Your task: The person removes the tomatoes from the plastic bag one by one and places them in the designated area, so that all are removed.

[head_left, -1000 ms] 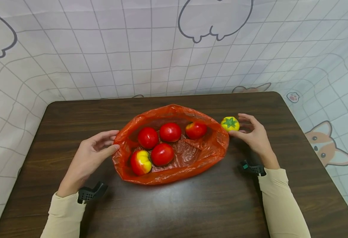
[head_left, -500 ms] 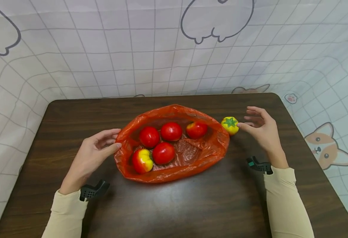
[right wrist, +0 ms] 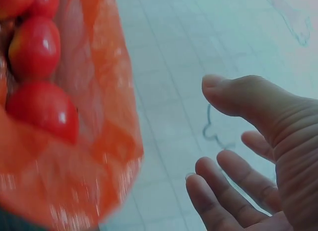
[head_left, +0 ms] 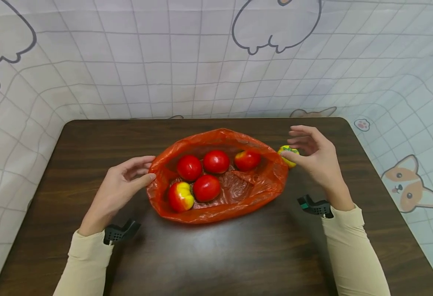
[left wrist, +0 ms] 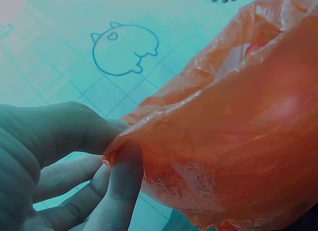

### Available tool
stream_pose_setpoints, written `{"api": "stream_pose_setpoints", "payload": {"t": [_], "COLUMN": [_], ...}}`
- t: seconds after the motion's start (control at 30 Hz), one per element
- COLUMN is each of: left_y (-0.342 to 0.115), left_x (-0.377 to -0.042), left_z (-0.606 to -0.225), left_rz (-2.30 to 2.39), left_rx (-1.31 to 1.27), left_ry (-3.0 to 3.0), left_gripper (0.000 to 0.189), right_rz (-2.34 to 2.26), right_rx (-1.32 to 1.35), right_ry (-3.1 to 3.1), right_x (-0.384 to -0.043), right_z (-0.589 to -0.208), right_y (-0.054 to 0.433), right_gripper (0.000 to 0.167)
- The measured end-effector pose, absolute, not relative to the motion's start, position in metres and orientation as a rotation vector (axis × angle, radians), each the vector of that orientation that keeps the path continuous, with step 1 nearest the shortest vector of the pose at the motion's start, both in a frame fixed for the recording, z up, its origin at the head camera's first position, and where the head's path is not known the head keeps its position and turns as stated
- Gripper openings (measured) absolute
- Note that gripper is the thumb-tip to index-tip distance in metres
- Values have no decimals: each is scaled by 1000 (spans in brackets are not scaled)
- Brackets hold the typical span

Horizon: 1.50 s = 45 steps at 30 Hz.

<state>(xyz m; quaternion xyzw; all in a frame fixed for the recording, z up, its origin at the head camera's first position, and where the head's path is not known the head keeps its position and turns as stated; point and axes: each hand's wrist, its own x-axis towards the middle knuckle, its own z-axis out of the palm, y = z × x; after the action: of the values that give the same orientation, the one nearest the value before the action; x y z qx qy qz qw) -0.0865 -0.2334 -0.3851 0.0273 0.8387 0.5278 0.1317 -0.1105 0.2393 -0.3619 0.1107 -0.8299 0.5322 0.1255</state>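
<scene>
An orange-red plastic bag lies wide open on the table, holding several red tomato-like fruits, one of them half yellow. My left hand pinches the bag's left rim between thumb and index finger; the left wrist view shows the thin plastic held there. Just outside the bag's right end sits a yellow fruit with a green star-shaped top. Over it hovers my right hand, thumb apart from the fingers, partly covering it. In the right wrist view nothing lies between those fingers.
The dark wooden table carries the bag near its middle. A white grid-patterned cloth with cartoon animals hangs behind the table and along both sides. A black camera mount sits on the right wrist, another on the left.
My right hand drew back to the right from the yellow fruit, then came left again over it. My left hand keeps its pinch on the bag rim. The head view has shifted slightly.
</scene>
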Motion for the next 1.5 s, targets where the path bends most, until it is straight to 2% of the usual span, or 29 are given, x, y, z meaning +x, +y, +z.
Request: {"api": "stream_pose_setpoints", "payload": {"t": [0.23,0.47,0.63,1.13,1.5], "left_y": [-235,-235,-234,-235,-235], "left_x": [-88,-87,-88,-87,-87], "left_z": [-384,-384,-383,-386,-389], "left_rz": [1564,1613,1631,1606,1595], "left_rx": [108,113,134,117,107], "left_ry": [2423,2390,2378,2396,2408], "left_gripper": [53,52,50,49,50], "right_rz": [1525,1436,1373,1339,1354], "right_rx": [446,512,549,466,390], "right_ry": [-2461,-2590,-2685,-2798,-2777], "right_x": [-109,-107,-108,-126,-142], "right_z": [-362,-372,-382,-404,-417], "right_y": [214,189,176,174,182], "right_gripper": [62,53,54,58,54]}}
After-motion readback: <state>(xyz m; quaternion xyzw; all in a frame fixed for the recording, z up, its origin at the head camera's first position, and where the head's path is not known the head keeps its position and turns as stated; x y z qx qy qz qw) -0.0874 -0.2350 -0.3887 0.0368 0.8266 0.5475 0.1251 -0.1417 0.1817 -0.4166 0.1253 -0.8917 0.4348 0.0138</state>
